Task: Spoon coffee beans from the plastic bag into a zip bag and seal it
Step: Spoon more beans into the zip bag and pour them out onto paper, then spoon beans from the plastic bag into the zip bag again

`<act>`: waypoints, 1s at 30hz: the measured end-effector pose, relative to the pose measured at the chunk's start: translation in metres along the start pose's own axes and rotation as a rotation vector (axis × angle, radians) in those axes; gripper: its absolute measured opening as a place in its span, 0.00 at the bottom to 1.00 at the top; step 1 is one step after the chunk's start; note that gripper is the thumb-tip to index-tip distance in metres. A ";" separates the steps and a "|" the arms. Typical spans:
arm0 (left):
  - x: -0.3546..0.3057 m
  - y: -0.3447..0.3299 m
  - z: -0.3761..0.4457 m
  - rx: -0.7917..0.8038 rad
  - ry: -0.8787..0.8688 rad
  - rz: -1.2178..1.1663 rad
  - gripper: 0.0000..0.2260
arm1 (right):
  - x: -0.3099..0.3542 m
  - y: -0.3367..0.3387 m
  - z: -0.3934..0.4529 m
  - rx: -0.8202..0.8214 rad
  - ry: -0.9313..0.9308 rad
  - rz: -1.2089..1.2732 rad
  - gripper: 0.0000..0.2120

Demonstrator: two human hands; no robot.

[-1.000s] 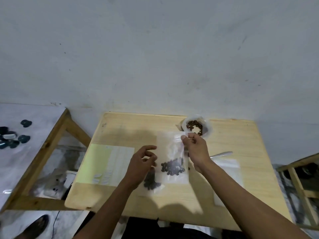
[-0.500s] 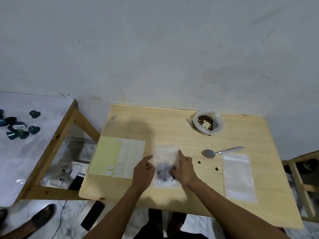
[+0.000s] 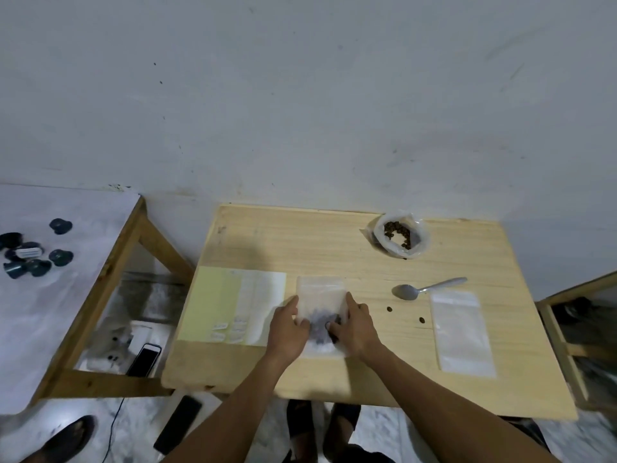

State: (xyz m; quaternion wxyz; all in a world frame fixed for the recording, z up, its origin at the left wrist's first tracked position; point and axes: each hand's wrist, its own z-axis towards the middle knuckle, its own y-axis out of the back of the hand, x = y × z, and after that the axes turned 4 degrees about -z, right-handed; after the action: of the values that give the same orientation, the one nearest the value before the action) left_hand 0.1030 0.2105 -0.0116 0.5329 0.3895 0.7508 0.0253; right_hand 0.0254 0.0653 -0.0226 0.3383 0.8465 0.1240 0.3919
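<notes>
Hands (image 3: 288,329) flank bean-filled zip bag (image 3: 321,297).

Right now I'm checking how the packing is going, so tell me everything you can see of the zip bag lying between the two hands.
The zip bag is a small clear plastic pouch, lying flat on the wooden table with its zip end pointing away from the person. A dark clump of coffee beans sits in its lower half; the upper half looks empty. The left hand rests on its left edge and the right hand on its right edge, fingers over the beans. Whether the zip is closed cannot be told.
</notes>
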 end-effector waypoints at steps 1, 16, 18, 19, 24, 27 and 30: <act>-0.002 0.000 -0.001 0.001 -0.004 -0.007 0.25 | -0.001 0.000 0.000 -0.007 0.007 0.017 0.23; -0.080 -0.071 -0.016 0.257 -0.252 0.076 0.19 | -0.100 0.096 -0.071 -0.339 -0.261 0.183 0.32; -0.091 -0.097 -0.021 0.383 -0.230 0.122 0.20 | -0.117 0.109 -0.079 -0.372 -0.320 0.182 0.31; -0.096 -0.108 -0.024 0.439 -0.222 0.152 0.21 | -0.126 0.114 -0.082 -0.388 -0.335 0.166 0.31; -0.120 -0.158 -0.037 0.621 -0.102 0.206 0.23 | -0.164 0.143 -0.081 -0.376 -0.405 0.102 0.31; -0.134 -0.181 -0.038 0.587 -0.053 0.210 0.16 | -0.180 0.155 -0.072 -0.314 -0.418 0.075 0.31; -0.144 -0.196 -0.036 0.516 0.003 0.222 0.09 | -0.187 0.163 -0.062 -0.229 -0.377 0.017 0.27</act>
State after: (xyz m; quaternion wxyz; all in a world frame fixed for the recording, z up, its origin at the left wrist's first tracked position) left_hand -0.0174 -0.0007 0.0274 0.4090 0.5921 0.6859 -0.1082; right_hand -0.1537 -0.1149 0.0072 0.4462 0.8618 0.0060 0.2411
